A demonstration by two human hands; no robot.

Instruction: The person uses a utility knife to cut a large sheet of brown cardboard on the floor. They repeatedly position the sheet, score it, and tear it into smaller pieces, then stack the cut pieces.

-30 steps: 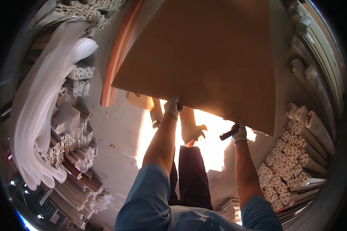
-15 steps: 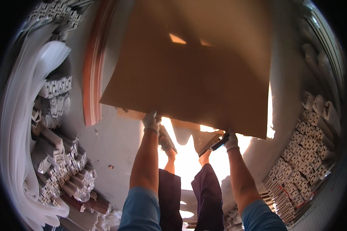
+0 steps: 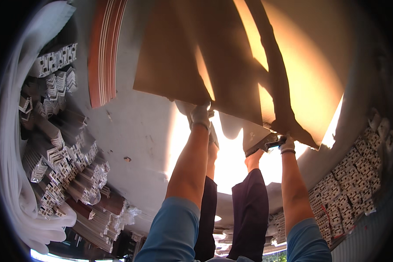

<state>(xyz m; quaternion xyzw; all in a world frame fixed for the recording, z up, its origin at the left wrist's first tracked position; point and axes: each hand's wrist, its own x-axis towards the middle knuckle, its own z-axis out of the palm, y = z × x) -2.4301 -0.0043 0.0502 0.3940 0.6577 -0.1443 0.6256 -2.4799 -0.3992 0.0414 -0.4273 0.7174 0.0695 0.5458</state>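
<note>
A large brown cardboard sheet (image 3: 170,56) spreads out in front of me, striped by sunlight and by shadows. My left hand (image 3: 200,115), in a light glove, is closed on its near edge around the middle. Further right, near the sheet's right corner, my gloved right hand (image 3: 287,143) grips the same edge. A dark oblong tool (image 3: 274,143) sticks out leftward from the right hand; its kind is too unclear to name. My feet stand beneath, partly hidden by the sheet and my arms.
Left of the sheet lies a long red-brown striped panel (image 3: 104,56) on the grey floor (image 3: 135,131). Bundled metal profiles (image 3: 70,161) and white plastic wrap (image 3: 19,174) line the left side. More stacked profiles (image 3: 349,179) stand at right. Glaring sunlight covers the floor around my feet.
The cardboard and both hands have shifted right and slightly up in the view. Broad bands of sunlight now fall on the sheet's right part. Both hands keep their grip.
</note>
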